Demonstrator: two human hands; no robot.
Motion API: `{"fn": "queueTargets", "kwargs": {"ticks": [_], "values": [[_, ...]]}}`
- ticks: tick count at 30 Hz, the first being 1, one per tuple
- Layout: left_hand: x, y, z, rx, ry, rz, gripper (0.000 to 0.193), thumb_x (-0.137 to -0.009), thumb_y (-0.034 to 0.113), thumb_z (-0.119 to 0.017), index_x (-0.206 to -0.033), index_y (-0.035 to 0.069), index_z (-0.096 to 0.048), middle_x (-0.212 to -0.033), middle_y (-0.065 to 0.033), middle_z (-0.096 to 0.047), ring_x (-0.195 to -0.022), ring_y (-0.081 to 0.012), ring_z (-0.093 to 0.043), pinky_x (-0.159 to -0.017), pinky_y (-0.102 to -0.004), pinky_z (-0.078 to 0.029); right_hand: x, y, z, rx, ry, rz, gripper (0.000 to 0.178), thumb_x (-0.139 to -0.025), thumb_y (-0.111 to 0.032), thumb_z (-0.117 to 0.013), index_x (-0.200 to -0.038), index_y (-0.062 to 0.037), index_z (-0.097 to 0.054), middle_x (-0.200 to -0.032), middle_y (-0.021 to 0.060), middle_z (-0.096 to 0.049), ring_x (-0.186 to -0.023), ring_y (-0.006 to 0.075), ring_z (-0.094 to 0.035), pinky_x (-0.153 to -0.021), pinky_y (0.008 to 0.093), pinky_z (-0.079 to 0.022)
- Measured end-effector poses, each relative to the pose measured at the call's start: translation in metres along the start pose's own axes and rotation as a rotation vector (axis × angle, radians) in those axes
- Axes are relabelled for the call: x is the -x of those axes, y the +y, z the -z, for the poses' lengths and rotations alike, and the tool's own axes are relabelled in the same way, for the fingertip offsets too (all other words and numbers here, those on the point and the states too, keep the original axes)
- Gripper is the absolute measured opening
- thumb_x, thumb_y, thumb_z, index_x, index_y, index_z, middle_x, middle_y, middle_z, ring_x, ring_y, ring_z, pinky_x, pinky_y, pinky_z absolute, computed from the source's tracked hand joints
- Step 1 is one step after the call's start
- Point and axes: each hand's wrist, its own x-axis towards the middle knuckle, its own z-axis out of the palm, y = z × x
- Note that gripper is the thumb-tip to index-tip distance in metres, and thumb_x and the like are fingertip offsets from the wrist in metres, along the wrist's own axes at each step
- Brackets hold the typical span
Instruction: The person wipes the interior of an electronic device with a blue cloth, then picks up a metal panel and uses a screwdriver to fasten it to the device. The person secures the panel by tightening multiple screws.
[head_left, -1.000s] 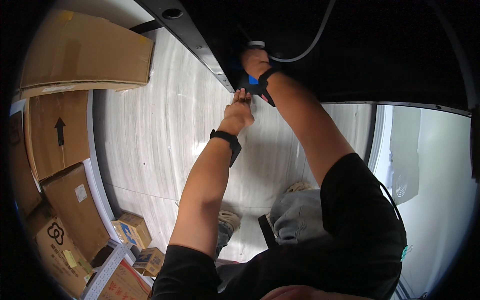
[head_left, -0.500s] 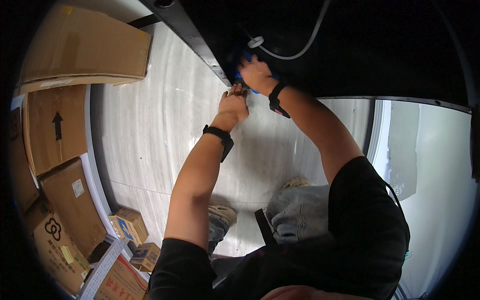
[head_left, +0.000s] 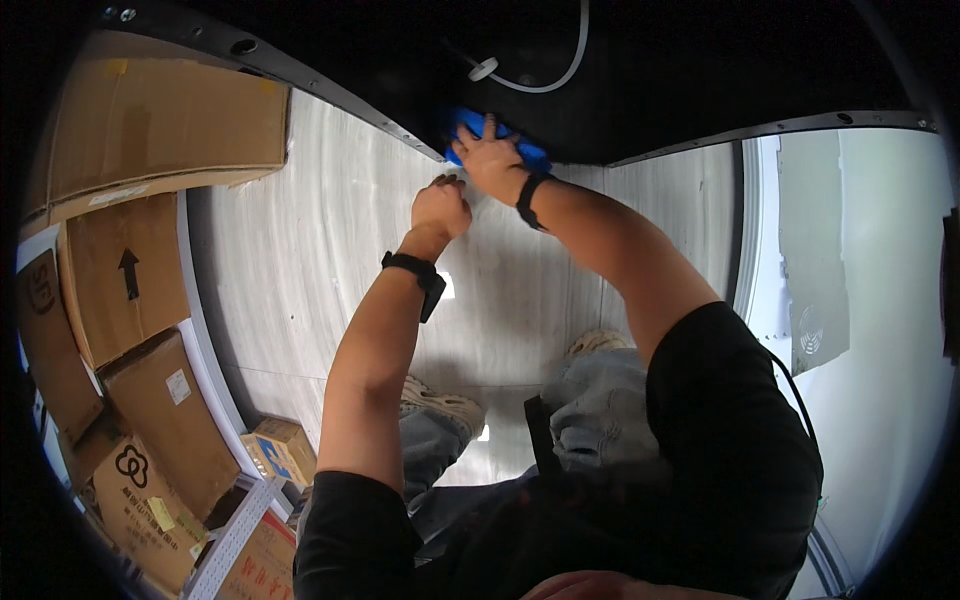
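Observation:
A bright blue cloth (head_left: pixel 532 157) lies bunched at the corner of a large black metal cabinet-like frame (head_left: pixel 640 90). My right hand (head_left: pixel 490 165) presses on it from above, fingers spread over the cloth. Just left of and below it is my left hand (head_left: pixel 440 208), close to the frame's corner. Its fingers are curled in, and whatever they may hold is hidden. Both wrists wear black bands. Inside the dark frame, beyond my right hand, a thin white tube (head_left: pixel 570 75) hangs with a small white disc (head_left: pixel 483 69) near its end.
Cardboard boxes (head_left: pixel 165 125) fill the left side, several of them on a white metal rack (head_left: pixel 240 515). A small carton (head_left: pixel 280 450) stands on the pale wood-look floor (head_left: pixel 330 240). At the right is a white panel (head_left: pixel 890 300). My shoes are below my arms.
The view has shifted, with the black frame's corner now less sharply angled. My right hand and the cloth have come closer to the frame's near edge. My left fingers have curled in.

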Motion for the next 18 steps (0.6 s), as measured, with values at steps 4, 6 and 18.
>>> {"fn": "queueTargets", "kwargs": {"ticks": [4, 6, 18], "values": [[-0.004, -0.01, -0.014, 0.057, 0.056, -0.003, 0.046, -0.078, 0.016, -0.054, -0.122, 0.001, -0.055, -0.129, -0.0173, -0.053, -0.119, -0.0315, -0.049, -0.1, -0.0379, -0.042, 0.031, 0.022, -0.007, 0.043, -0.026, 0.008, 0.055, -0.089, -0.018, -0.052, -0.142, -0.0197, -0.038, -0.149, 0.0075, -0.027, -0.121, 0.0506, -0.04, -0.078, 0.0655, -0.047], [-0.009, -0.001, -0.006, 0.097, 0.077, -0.005, 0.049, -0.079, 0.017, -0.055, -0.125, 0.001, -0.052, -0.131, -0.0176, -0.051, -0.121, -0.0317, -0.048, -0.101, -0.0372, -0.041, 0.048, 0.037, -0.008, 0.066, -0.043, 0.008, 0.057, -0.088, -0.018, -0.054, -0.142, -0.0179, -0.036, -0.15, 0.0093, -0.026, -0.118, 0.0492, -0.044, -0.077, 0.0609, -0.051], [-0.015, -0.006, -0.023, 0.202, 0.098, -0.018, 0.064, -0.077, 0.016, -0.06, -0.136, -0.001, -0.039, -0.138, -0.0216, -0.042, -0.13, -0.0325, -0.038, -0.108, -0.0352, -0.033, 0.033, 0.027, -0.026, 0.102, -0.029, -0.122, 0.049, -0.089, -0.018, -0.051, -0.136, -0.0069, -0.044, -0.142, 0.0173, -0.038, -0.112, 0.0524, -0.047, -0.065, 0.0601, -0.054]]}}
